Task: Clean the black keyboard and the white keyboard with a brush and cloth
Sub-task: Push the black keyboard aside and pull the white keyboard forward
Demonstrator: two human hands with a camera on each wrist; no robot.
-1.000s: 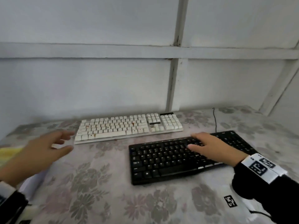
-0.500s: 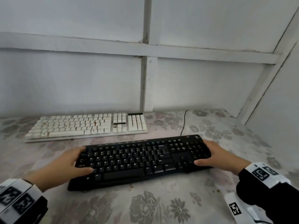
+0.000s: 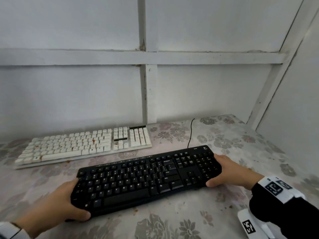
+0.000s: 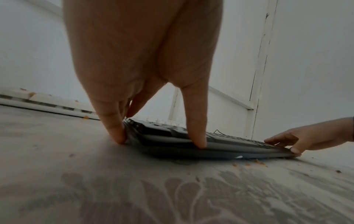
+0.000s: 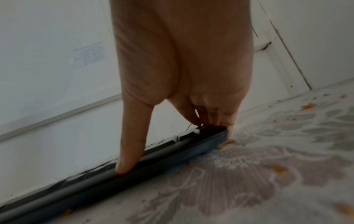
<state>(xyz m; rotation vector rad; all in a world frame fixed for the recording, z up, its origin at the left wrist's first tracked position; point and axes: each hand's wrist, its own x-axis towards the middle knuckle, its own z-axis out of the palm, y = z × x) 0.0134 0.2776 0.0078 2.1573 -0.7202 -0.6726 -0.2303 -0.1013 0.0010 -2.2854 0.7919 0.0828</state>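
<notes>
The black keyboard [image 3: 146, 178] lies on the flowered table, near me, turned a little clockwise. My left hand [image 3: 69, 202] grips its left end, thumb on the front edge and fingers along the side [image 4: 114, 133]. My right hand [image 3: 224, 173] grips its right end, thumb on the front edge [image 5: 130, 159], fingers curled at the far corner. The keyboard's front edge [image 5: 134, 174] sits close to the cloth. Behind it at the left lies the white keyboard [image 3: 82, 145], stained with orange spots. No brush or cloth shows.
Orange crumbs [image 4: 249, 163] are scattered on the flowered tablecloth [image 3: 172, 221] in front of the black keyboard and to its right [image 5: 308, 106]. A black cable [image 3: 190, 133] runs from the keyboard toward the white wall [image 3: 86, 92]. A marker tag [image 3: 248, 228] sits at the lower right.
My left hand came in from the far left and took the black keyboard's left end. My right hand slid from the keys to its right end. The view shifted right.
</notes>
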